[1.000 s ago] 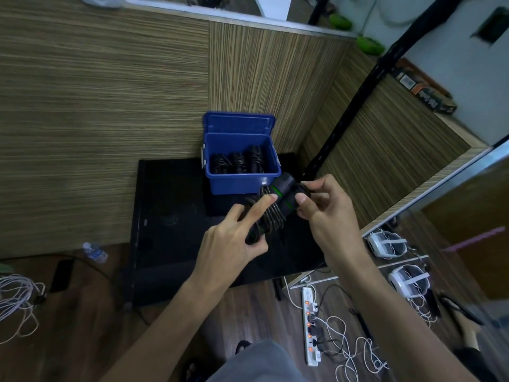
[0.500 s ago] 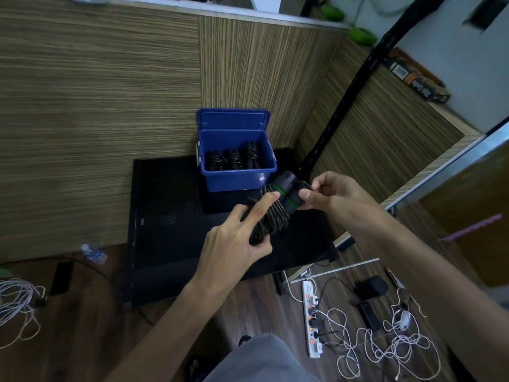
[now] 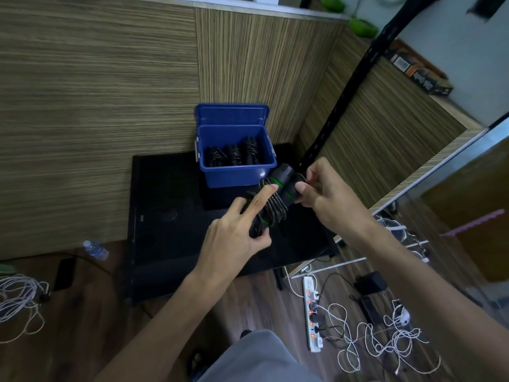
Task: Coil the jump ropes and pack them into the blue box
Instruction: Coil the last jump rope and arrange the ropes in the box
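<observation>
Striped wood-grain panels (image 3: 96, 106) rise behind the blue box (image 3: 235, 172), which sits at the back of a matte black table (image 3: 170, 244); its smooth plastic lid stands open against the wall. Inside the box lie dark coiled ropes (image 3: 234, 155), their number hard to make out. Just in front of the box, the left hand (image 3: 237, 230) grips the jump rope (image 3: 274, 205), forefinger laid along the braided coils. The right hand (image 3: 327, 194) pinches its black, green-ringed handles. Right of the table, a white power strip (image 3: 311, 312) and tangled cables lie on the floor.
</observation>
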